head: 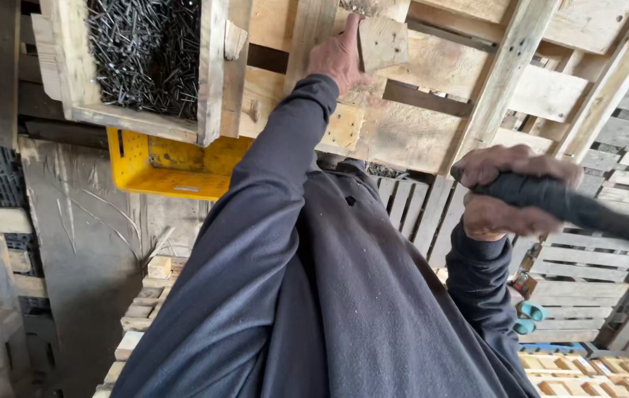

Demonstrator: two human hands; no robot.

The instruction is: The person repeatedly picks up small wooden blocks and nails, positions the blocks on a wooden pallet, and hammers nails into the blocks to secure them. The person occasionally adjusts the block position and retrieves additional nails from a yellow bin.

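- My left hand point(340, 55) is up high, thumb and fingers clamped on a small wooden block point(382, 42), pressing it against the pallet point(432, 110) in front of me.
- The block sits at the top of the pallet, touching a vertical board, just beside a dark gap between the slats.
- My right hand point(510, 191) is lower and out to the side, fist wrapped tight around a dark handle point(572, 210).
- That handle runs off toward the right edge of the view; I cannot tell what is at its far end.
- The two hands are well apart, left one raised, right one near my chest.
- Both arms are in a dark blue long-sleeved top point(314, 295), which fills the middle of the view.
- Up left there is a wooden box point(211, 81) packed with dark nails point(145, 51), close to my left forearm.
- Just below that box is a yellow plastic crate point(171, 169), tucked behind my left sleeve.
- More pallets point(609, 169) are stacked off to the right, grey and weathered, with paler ones in the bottom right corner.
- Two small teal things point(528, 317) lie near my right elbow, too small to make out.
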